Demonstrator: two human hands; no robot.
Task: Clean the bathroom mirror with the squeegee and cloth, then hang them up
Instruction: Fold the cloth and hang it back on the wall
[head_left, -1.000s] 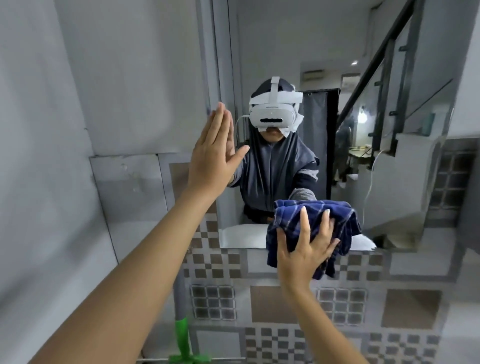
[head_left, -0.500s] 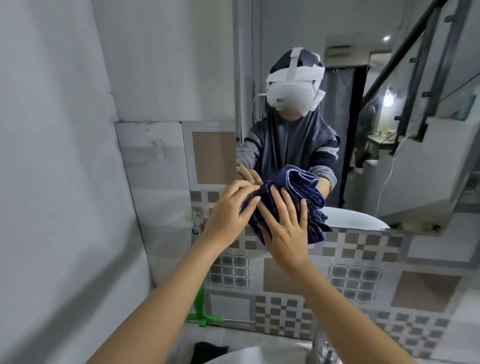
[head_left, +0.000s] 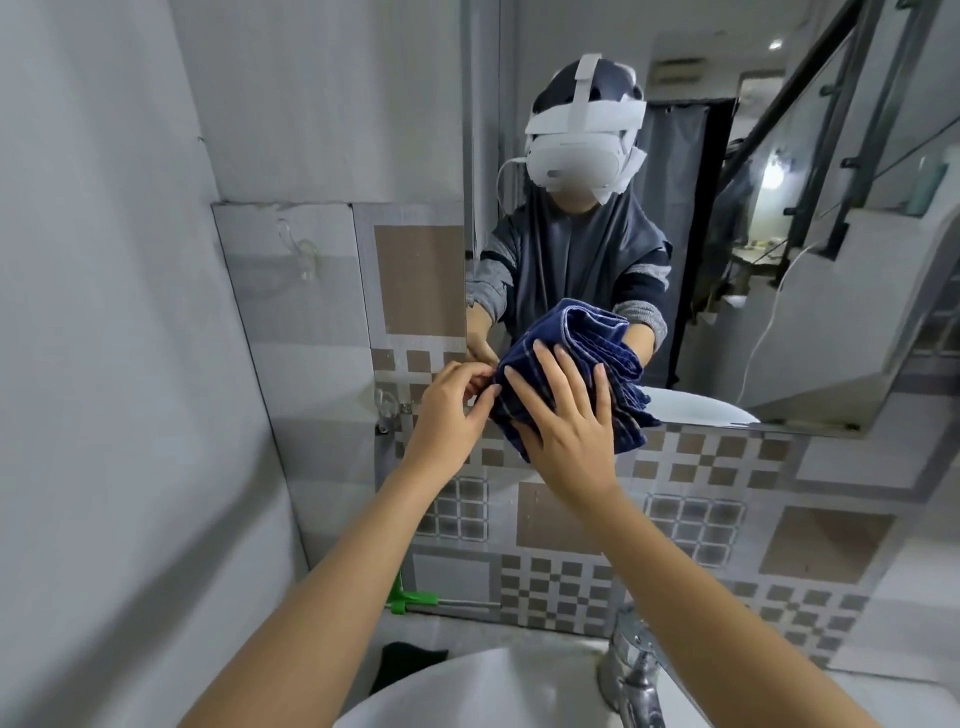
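A bunched dark blue checked cloth (head_left: 613, 358) is pressed against the lower left corner of the mirror (head_left: 727, 260). My right hand (head_left: 566, 421) lies flat on the cloth with fingers spread. My left hand (head_left: 452, 410) pinches the cloth's left edge with its fingertips. The green squeegee (head_left: 410, 603) rests low behind the sink against the tiled wall, partly hidden by my left forearm.
A white sink (head_left: 493, 691) with a chrome tap (head_left: 634, 670) sits below. Clear wall hooks (head_left: 306, 254) (head_left: 387, 408) are fixed to the tiles left of the mirror. A grey wall closes the left side. A dark object (head_left: 410, 660) lies beside the sink.
My left hand came down off the mirror and took the cloth's left edge. The cloth and right hand shifted a little left and up. The view tilted downward, showing sink and tap.
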